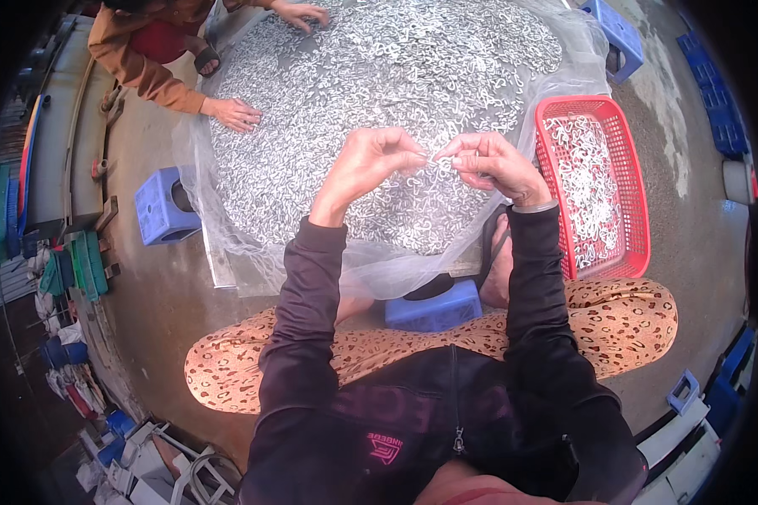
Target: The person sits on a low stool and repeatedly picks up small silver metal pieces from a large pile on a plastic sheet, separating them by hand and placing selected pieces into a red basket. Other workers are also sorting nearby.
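Observation:
Over a wide layer of small, curled, white-and-grey pieces that look like little fish (pixel 312 143), both my hands are raised close together. My left hand (pixel 369 167) has its thumb and fingers pinched; what lies in the pinch is too small to make out. Facing it, my right hand (pixel 499 167) is closed at the fingertips on a small white piece. The layer rests on pale netting (pixel 269 263) whose edges hang loosely. To the right stands a red perforated plastic basket (pixel 636 210), holding a lot of whiter curled pieces (pixel 585 181).
Across at the far left, a person in a brown sleeve (pixel 139 80) has one hand (pixel 234 114) on the layer and another hand (pixel 301 14) farther back. Blue plastic stools (pixel 164 210) stand around the netting. Green crates (pixel 84 261) and pale boards line the left side.

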`<state>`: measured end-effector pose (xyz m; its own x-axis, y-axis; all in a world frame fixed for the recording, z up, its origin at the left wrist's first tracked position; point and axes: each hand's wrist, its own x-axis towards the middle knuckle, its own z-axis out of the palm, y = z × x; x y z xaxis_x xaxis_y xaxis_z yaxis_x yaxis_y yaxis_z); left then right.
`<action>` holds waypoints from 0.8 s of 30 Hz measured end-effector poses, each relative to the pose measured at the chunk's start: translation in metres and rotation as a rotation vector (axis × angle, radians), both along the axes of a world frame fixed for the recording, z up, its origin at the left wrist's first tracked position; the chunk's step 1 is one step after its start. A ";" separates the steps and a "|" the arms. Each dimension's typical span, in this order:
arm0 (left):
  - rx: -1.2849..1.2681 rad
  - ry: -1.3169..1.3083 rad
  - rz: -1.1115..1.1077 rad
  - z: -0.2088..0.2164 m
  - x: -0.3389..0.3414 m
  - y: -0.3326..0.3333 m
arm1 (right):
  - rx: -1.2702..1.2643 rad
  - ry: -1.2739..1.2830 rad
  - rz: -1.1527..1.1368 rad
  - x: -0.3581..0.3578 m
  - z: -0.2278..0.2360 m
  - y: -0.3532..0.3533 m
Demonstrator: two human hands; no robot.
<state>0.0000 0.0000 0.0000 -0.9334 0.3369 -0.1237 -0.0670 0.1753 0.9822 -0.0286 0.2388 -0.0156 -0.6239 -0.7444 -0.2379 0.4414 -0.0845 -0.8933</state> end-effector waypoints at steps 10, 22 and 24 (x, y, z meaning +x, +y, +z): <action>-0.598 0.718 0.337 -0.005 0.016 0.048 | 0.052 0.010 -0.424 0.009 -0.015 -0.017; 0.178 0.049 0.410 -0.011 0.011 0.036 | -0.102 -0.068 -0.199 0.006 -0.009 -0.001; 0.196 0.098 0.516 -0.013 0.016 0.045 | -0.151 -0.120 -0.193 0.006 -0.013 -0.005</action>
